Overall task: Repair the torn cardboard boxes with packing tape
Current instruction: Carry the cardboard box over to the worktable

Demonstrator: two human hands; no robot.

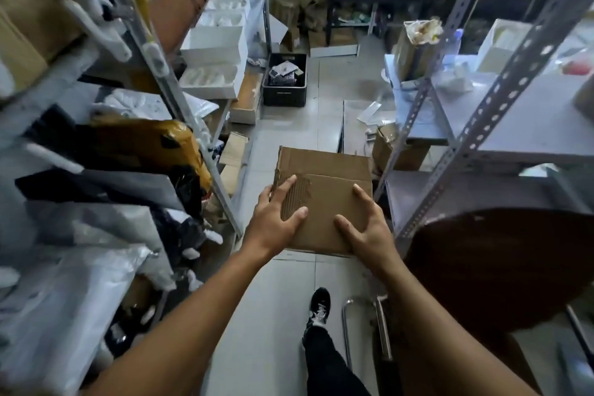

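Note:
A flattened brown cardboard box [331,177] is held up in front of me over the floor aisle. Its top layer is torn away near the left side, baring the corrugated ribs [294,196]. My left hand [276,222] grips the box's left edge, thumb on top by the torn patch, fingers wrapped around the side. My right hand [369,228] grips the lower right part, thumb and fingers spread and curled over the top face. No packing tape is visible.
Metal shelving [193,125] packed with bags and white trays lines the left. Slotted metal racks [501,96] stand on the right beside a dark round stool seat [501,270]. A black crate [284,80] sits on the tiled floor ahead. My leg and shoe [318,305] are below.

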